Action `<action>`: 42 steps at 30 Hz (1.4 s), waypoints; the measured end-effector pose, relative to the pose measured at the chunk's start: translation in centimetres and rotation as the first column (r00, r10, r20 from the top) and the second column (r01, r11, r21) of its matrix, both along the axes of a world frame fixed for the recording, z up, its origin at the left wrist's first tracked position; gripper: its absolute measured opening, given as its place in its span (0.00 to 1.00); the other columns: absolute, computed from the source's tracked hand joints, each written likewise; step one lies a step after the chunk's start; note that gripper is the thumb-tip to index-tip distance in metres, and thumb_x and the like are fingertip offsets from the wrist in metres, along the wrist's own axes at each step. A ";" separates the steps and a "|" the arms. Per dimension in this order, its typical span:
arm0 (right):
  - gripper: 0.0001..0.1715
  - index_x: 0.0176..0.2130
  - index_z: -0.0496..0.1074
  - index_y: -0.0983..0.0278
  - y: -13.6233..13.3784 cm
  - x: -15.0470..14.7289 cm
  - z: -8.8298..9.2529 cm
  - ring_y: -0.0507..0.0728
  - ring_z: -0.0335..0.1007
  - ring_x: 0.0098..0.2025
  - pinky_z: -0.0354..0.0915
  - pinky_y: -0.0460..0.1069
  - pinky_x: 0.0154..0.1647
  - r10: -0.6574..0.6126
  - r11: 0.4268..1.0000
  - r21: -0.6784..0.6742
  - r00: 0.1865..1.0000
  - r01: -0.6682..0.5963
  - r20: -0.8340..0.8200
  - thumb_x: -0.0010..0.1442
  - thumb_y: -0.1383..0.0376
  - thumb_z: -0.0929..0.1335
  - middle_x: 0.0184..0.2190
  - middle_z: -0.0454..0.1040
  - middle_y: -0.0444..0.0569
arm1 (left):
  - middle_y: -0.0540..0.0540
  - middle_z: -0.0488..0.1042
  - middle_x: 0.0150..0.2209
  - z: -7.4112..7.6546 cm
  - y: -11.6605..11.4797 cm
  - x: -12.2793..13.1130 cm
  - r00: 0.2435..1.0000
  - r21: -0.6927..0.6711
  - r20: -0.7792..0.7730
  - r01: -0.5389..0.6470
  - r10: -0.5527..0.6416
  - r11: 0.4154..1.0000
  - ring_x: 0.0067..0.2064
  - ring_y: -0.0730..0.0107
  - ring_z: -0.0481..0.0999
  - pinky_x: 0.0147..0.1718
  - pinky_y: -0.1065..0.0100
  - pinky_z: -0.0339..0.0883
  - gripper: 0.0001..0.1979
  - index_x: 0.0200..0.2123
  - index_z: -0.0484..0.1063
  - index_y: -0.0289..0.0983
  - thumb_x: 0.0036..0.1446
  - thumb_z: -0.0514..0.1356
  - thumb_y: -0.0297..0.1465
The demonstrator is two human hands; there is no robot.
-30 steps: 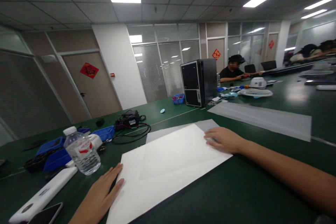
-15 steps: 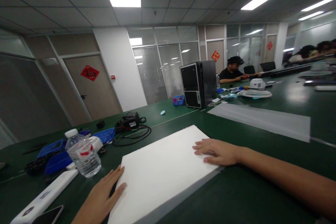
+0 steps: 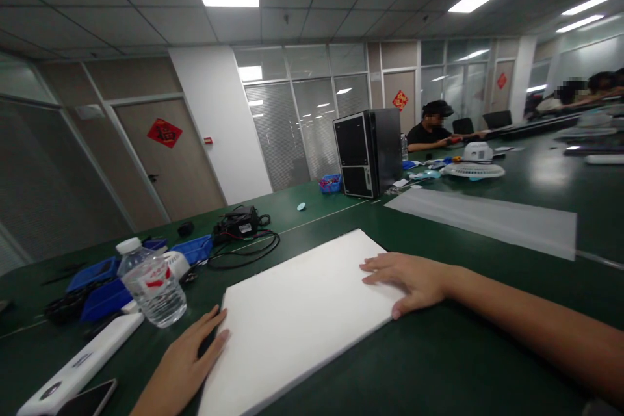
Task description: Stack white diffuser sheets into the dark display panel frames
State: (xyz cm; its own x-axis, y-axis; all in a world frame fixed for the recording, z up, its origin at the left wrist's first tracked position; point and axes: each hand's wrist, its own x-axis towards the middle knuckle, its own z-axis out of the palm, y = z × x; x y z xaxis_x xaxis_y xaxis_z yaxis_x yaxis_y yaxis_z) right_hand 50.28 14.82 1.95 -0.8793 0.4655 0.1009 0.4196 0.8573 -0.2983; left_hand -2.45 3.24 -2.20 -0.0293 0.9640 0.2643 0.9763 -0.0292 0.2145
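A white folded sheet [image 3: 297,312] lies flat on the dark green table [image 3: 439,364] in front of me. My right hand [image 3: 409,279] rests flat on its right end, fingers stretched out, thumb at the near edge. My left hand [image 3: 182,364] lies open against the sheet's left edge, fingers pointing toward the far side. Neither hand holds anything.
Left of the sheet stand a water bottle [image 3: 152,286], blue trays [image 3: 104,289], a white box [image 3: 80,364], a phone [image 3: 88,400] and a tangle of black cables [image 3: 244,234]. Farther off are a long translucent sheet [image 3: 487,221], a black computer case [image 3: 366,153] and a seated person [image 3: 431,130].
The sheet has been folded over and squared up: the grey layer sticking out a second ago is now hidden under the white. My right hand slid toward me to the sheet's right end.
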 end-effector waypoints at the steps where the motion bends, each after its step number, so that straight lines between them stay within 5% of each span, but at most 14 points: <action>1: 0.48 0.67 0.59 0.53 0.0 0.0 -0.1 0.68 0.50 0.70 0.47 0.67 0.69 -0.001 1.000 -0.001 1.000 0.001 -0.003 0.55 0.43 0.72 0.69 0.55 0.53 | 0.45 0.66 0.66 -0.1 0.0 -0.1 1.000 -0.006 -0.012 0.008 -0.008 1.000 0.66 0.52 0.65 0.65 0.49 0.57 0.29 0.61 0.69 0.43 0.63 0.51 0.50; 8: 0.54 0.70 0.52 0.54 0.2 -0.1 -0.6 0.71 0.46 0.71 0.43 0.70 0.69 -0.007 1.000 -0.003 1.000 0.007 0.001 0.53 0.42 0.72 0.71 0.51 0.55 | 0.46 0.59 0.68 -0.6 -0.2 -0.3 0.997 -0.022 -0.070 0.042 -0.044 0.999 0.68 0.50 0.61 0.65 0.46 0.55 0.33 0.66 0.62 0.43 0.61 0.54 0.51; 14: 0.55 0.70 0.51 0.53 0.3 -0.2 -0.9 0.73 0.44 0.71 0.41 0.72 0.69 -0.001 1.000 0.011 1.000 0.001 0.011 0.53 0.40 0.71 0.72 0.48 0.55 | 0.46 0.64 0.66 -0.6 -0.2 -0.2 0.998 0.032 -0.047 0.045 -0.043 0.998 0.66 0.50 0.64 0.64 0.47 0.58 0.32 0.63 0.67 0.43 0.59 0.57 0.50; 31: 0.50 0.66 0.62 0.55 0.5 1.0 -0.1 0.70 0.57 0.66 0.55 0.66 0.65 0.017 0.997 0.077 1.000 -0.017 -0.011 0.49 0.44 0.75 0.67 0.60 0.55 | 0.43 0.66 0.66 0.8 -0.7 0.1 0.994 -0.006 -0.084 0.072 -0.072 0.997 0.64 0.50 0.68 0.61 0.48 0.62 0.32 0.61 0.69 0.41 0.59 0.55 0.50; 42: 0.48 0.64 0.65 0.59 0.3 0.7 0.1 0.69 0.62 0.64 0.59 0.65 0.63 0.041 0.991 0.126 0.999 -0.037 -0.025 0.51 0.44 0.74 0.64 0.64 0.57 | 0.47 0.63 0.67 -0.6 -0.4 -0.6 0.993 -0.012 -0.089 0.081 -0.082 0.997 0.68 0.50 0.61 0.64 0.45 0.56 0.31 0.64 0.65 0.45 0.61 0.54 0.50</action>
